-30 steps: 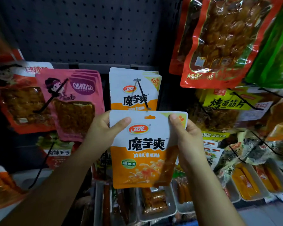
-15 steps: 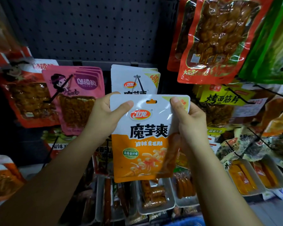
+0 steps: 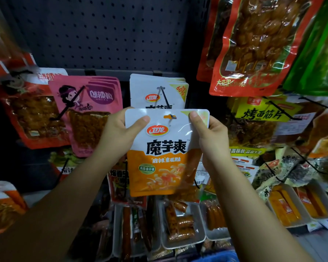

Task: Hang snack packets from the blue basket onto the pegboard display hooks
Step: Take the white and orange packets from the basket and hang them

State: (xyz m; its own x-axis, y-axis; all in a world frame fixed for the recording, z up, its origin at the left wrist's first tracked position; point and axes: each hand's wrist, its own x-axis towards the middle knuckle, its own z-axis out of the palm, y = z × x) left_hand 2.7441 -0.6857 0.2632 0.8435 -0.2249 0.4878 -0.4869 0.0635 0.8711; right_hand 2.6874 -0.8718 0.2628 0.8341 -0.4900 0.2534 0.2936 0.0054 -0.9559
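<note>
Orange-and-white packet (image 3: 166, 148) hung between my left hand (image 3: 119, 135) and right hand (image 3: 210, 135), each pinching a top corner, its hole at the hook (image 3: 170, 116) tip before matching packets (image 3: 157, 91). It seemed light, floppy, slick; corners looked the surest hold.

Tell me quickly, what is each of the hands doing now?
Left hand: holding the packet by its top left corner.
Right hand: holding the same packet by its top right corner.
</note>
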